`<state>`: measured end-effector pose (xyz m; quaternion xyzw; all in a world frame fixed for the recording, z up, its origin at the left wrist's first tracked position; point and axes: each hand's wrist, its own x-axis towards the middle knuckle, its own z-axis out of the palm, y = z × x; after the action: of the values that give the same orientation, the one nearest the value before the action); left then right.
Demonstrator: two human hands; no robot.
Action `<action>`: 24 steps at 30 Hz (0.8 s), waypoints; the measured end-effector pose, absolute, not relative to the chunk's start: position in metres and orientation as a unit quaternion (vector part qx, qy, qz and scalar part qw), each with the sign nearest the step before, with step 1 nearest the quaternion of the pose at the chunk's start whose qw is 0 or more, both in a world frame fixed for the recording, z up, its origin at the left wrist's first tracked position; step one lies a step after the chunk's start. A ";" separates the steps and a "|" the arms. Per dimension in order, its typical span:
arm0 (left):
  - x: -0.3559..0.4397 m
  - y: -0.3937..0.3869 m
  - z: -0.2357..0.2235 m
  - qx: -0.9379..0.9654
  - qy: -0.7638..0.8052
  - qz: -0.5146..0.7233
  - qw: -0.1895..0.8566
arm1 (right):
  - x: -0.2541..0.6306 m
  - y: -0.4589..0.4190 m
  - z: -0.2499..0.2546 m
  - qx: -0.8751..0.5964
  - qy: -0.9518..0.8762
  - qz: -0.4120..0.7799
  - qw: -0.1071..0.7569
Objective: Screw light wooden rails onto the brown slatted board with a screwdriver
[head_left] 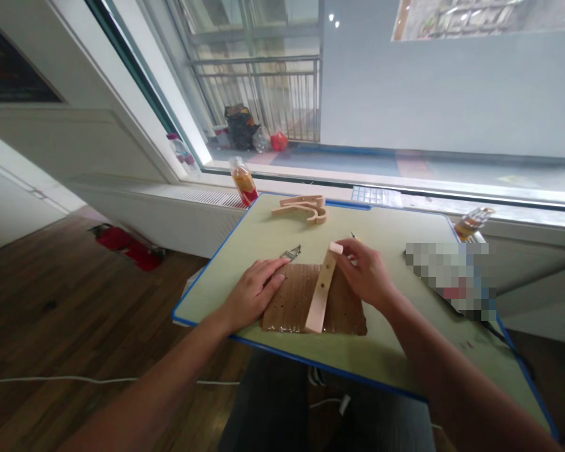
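Observation:
A light wooden piece (321,295) with two dark holes stands on edge, slanting across a brown board (292,301) that looks like wrapped cardboard with small punctures. My right hand (365,270) grips its far end between thumb and fingers. My left hand (257,290) lies on the board's left side, fingers stretched out and flat. Just beyond those fingertips is a small metal tool (292,253); its near part is hidden by the hand and I cannot make out its kind. Farther back on the table lie curved wooden pieces (306,207).
The pale green table (381,226) has a blue edge. A blurred-out object (452,279) lies on its right, with a dark cable. A thin pointed item (355,236) is behind my right hand. Drink bottles (245,182) stand by the window. A red fire extinguisher (127,245) is on the floor.

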<state>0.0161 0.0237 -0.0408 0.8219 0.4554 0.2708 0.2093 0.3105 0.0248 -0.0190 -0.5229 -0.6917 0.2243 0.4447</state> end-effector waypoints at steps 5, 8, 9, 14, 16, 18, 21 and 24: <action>0.033 0.016 -0.049 0.837 0.443 0.265 0.180 | 0.304 0.019 -0.022 -0.511 -0.732 0.210 0.397; 0.035 0.011 -0.051 0.838 0.448 0.264 0.163 | 0.300 0.016 -0.022 -0.508 -0.746 0.203 0.380; 0.036 0.010 -0.051 0.840 0.449 0.263 0.155 | 0.300 0.015 -0.022 -0.507 -0.750 0.199 0.375; 0.038 0.004 -0.055 0.836 0.445 0.282 0.153 | 0.298 0.013 -0.017 -0.510 -0.762 0.184 0.355; 0.039 0.002 -0.056 0.835 0.442 0.285 0.158 | 0.298 0.012 -0.017 -0.511 -0.766 0.181 0.346; 0.040 0.001 -0.056 0.835 0.444 0.286 0.158 | 0.297 0.011 -0.017 -0.512 -0.768 0.177 0.341; 0.040 0.000 -0.055 0.832 0.456 0.279 0.146 | 0.296 0.009 -0.018 -0.519 -0.765 0.171 0.342; 0.042 -0.002 -0.053 0.833 0.469 0.267 0.125 | 0.295 0.007 -0.016 -0.522 -0.760 0.171 0.348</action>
<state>0.0416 -0.0022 -0.0528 0.8326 0.4688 0.2672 0.1247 0.2948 0.0066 -0.0162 -0.5221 -0.7596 0.1713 0.3480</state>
